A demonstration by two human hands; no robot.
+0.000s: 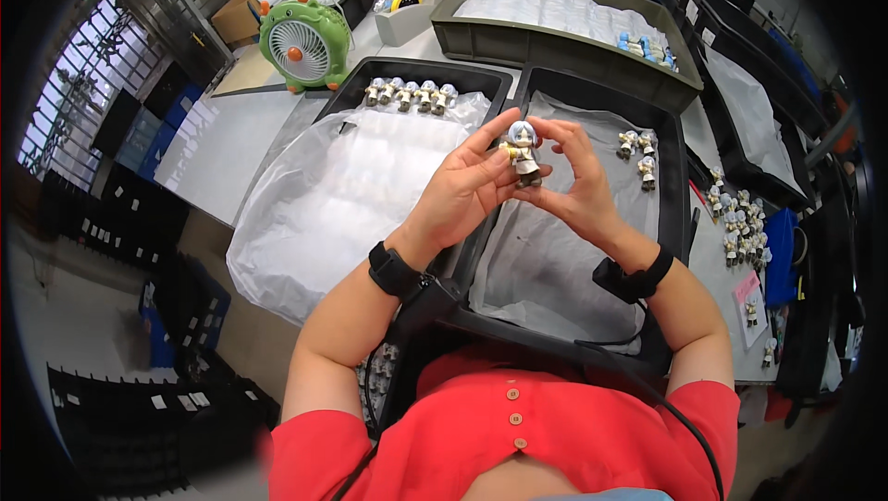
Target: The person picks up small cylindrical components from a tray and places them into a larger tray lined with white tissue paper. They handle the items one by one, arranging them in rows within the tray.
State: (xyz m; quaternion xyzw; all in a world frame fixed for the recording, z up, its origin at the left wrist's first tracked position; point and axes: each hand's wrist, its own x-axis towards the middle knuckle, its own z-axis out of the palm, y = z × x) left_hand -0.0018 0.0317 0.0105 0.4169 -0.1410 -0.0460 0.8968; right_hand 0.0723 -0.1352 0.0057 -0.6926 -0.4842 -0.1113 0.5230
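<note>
Between my two hands, a small figurine (524, 160) with pale blue-grey hair and a white outfit stands upright, facing me. My left hand (455, 179) holds it from the left side, the thumb against its body. From the right, the fingers of my right hand (587, 188) curl round it, index finger near the head and thumb near the feet. Below them lies the right black tray (673, 186), lined with a thin white sheet (564, 251). Three similar figurines (646, 173) rest at its far right. In the left black tray (370, 68), a row of figurines (412, 96) lies behind white wrapping (361, 168).
A green animal-shaped fan (305, 43) stands at the back left, beside a white box with a tape roll (405, 1). Behind the trays sits a large olive bin (555, 43) with blue figures. More figurines (740, 223) crowd the table at right, near a blue container (783, 256).
</note>
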